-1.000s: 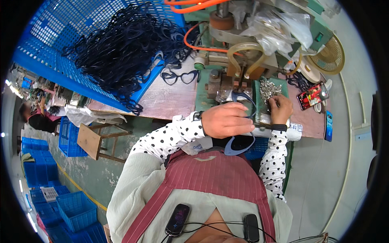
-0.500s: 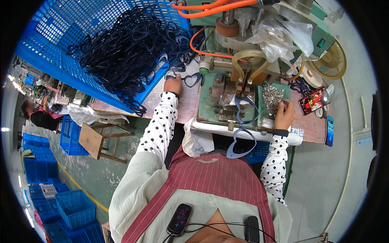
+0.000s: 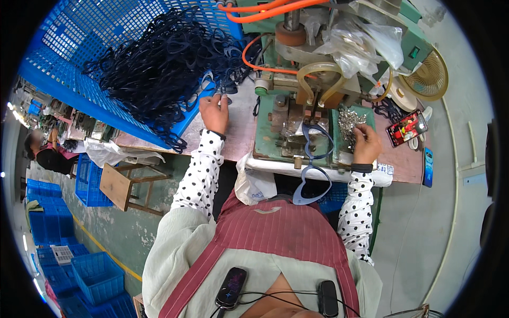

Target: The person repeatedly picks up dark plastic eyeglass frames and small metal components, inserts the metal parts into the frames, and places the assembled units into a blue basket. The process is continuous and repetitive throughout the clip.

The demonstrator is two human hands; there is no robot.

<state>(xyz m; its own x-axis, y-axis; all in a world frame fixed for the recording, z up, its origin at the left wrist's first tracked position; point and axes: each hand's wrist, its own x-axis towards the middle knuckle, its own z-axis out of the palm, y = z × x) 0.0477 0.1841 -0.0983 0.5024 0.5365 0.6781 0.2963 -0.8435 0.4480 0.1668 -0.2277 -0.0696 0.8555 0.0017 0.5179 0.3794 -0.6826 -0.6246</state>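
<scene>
My left hand [image 3: 214, 114] is over the bench at the basket's lower right edge, fingers bent together. A dark sliver shows at its fingertips, too small to make out. Close by, dark blue heart-shaped glasses frames [image 3: 159, 69] lie tangled in the blue basket [image 3: 58, 79]. My right hand [image 3: 367, 144] pinches at a heap of small silver metal pieces [image 3: 349, 121]; whatever is between its fingertips is hidden. Between my hands, a blue heart-shaped glasses frame [image 3: 300, 197] hangs from the bench press [image 3: 278, 119], one lens reaching past the bench edge.
Orange hoses [image 3: 265, 10] and clear plastic bags [image 3: 355, 47] are on the machine. To the right are a phone with a lit screen [image 3: 406, 128], a blue phone [image 3: 428, 167] and a fan [image 3: 426, 74]. A wooden stool [image 3: 119, 185], stacked blue crates [image 3: 98, 275] and another person [image 3: 50, 153] are at left.
My left hand has shifted left toward the basket. The glasses frame that stretched out to its right no longer shows there. My right hand stays at the metal pieces.
</scene>
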